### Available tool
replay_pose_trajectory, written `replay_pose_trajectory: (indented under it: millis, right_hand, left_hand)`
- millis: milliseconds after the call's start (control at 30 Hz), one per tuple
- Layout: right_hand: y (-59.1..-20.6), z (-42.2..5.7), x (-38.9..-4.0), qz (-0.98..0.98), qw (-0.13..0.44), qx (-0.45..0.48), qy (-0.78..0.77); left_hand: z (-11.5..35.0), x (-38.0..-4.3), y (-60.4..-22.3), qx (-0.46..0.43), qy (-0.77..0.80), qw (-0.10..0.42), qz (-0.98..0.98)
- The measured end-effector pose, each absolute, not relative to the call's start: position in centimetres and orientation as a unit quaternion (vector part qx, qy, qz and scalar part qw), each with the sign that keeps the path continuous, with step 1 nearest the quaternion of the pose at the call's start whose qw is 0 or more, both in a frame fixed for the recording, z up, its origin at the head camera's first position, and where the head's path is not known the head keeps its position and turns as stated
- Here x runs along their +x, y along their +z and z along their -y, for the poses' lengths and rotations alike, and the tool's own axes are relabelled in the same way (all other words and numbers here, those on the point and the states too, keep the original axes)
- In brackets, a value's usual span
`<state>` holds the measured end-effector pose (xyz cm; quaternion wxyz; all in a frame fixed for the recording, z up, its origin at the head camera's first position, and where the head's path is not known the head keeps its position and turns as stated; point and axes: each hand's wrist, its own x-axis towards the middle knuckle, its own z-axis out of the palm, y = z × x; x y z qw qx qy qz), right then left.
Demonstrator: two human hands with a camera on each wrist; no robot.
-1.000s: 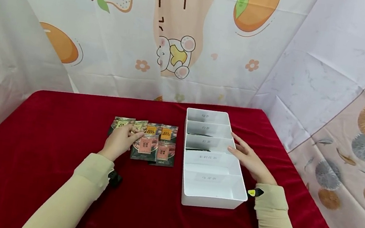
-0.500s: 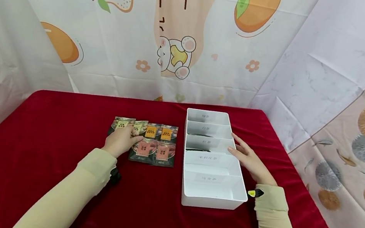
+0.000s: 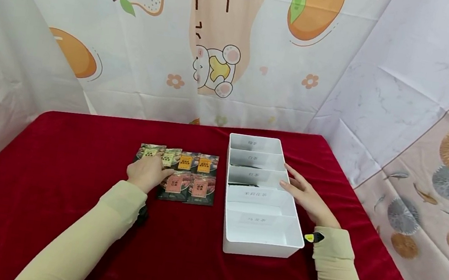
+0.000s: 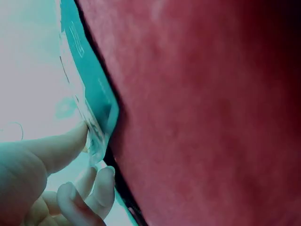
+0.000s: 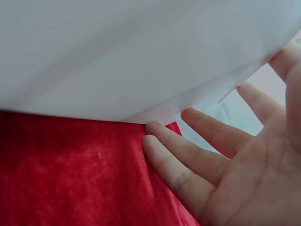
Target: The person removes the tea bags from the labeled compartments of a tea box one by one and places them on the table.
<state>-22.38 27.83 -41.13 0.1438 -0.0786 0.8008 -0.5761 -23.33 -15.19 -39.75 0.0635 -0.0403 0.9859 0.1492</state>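
My left hand (image 3: pixel 145 172) pinches the left edge of a flat dark packet with a pink label (image 3: pixel 174 185). In the left wrist view the thumb (image 4: pixel 63 149) lies on the edge of the packet (image 4: pixel 96 89), and the other fingers curl beneath. Beside it lies a second pink-labelled packet (image 3: pixel 201 189). Behind them are two orange-labelled packets (image 3: pixel 188 162) and two green-labelled packets (image 3: pixel 170 157), partly covered by the hand. My right hand (image 3: pixel 307 197) rests extended fingertips against the right side of a white divided box (image 3: pixel 258 248); the right wrist view shows its fingers (image 5: pixel 207 132) spread along the wall.
The box has several labelled compartments in a row. Dark packet edges (image 3: pixel 244 184) show in two of them. A red velvet cloth (image 3: pixel 173 257) covers the table. Printed curtains (image 3: pixel 140 61) hang behind and at the sides.
The pinched pink-labelled packet has slid left and now lies flatter beside its twin, which shows more. My left hand turned slightly with it. The right hand and the box stay put.
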Motion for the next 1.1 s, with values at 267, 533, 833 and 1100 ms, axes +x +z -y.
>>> replay_pose_trajectory:
  millis: [267,533,833,1100]
  right_hand:
    - [-41.1,-27.8,-22.4,-0.802,0.141,-0.081,-0.575]
    - [-41.1,-27.9,-22.4,-0.804,0.139,-0.077,-0.574]
    - [-41.0,-27.8,-22.4,-0.808,0.142,-0.075,-0.567]
    - [-41.3,-27.8,-22.5,-0.811,0.141,-0.066,-0.565]
  left_hand:
    - [13.9,-23.3,-38.7,-0.020,0.163,0.024,-0.986]
    - [11.8,-22.7,-37.2,0.044,0.177,-0.020,-0.983]
    - [8.7,-22.0,-35.0,0.122,0.204,-0.069,-0.969]
    - [6.7,-21.8,-34.2,0.163,0.231,-0.069,-0.957]
